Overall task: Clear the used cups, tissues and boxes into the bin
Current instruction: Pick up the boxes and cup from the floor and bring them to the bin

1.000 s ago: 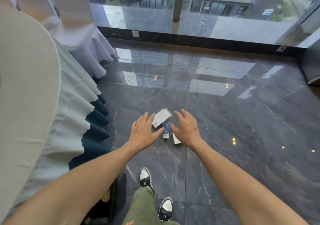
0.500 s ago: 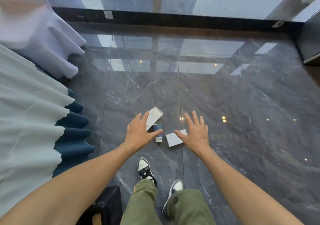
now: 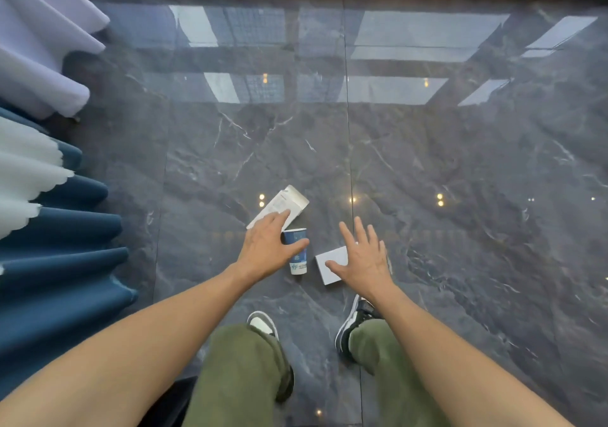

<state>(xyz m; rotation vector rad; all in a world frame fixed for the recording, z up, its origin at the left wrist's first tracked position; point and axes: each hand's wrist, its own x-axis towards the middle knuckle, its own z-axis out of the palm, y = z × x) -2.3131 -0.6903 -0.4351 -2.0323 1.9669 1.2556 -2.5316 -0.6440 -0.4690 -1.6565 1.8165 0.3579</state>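
Floor: a dark grey shiny marble floor point(image 3: 427, 170) with thin white lines in it and bright spots of light on it.
Cup: a small blue paper cup with a white bottom band point(image 3: 298, 255) stands on the floor, between the two hands.
Long box: a flat white cardboard box with an open flap point(image 3: 286, 203) lies on the floor just behind the cup, tilted to one side.
Small box: a small white flat box point(image 3: 330, 260) lies on the floor just right of the cup, not touching it.
Left hand: the left hand point(image 3: 268, 249) is wide open over the cup and the long box; its thumb lies across the front of the cup, but it grips nothing.
Right hand: the right hand point(image 3: 363, 260) is spread open with fingers apart, over the right part of the small box, holding nothing.
Legs: green trousers point(image 3: 243, 370) and black and white shoes point(image 3: 263, 323) show below the arms.
Cloth: blue and white folded table cloth point(image 3: 59, 229) hangs at the left side.
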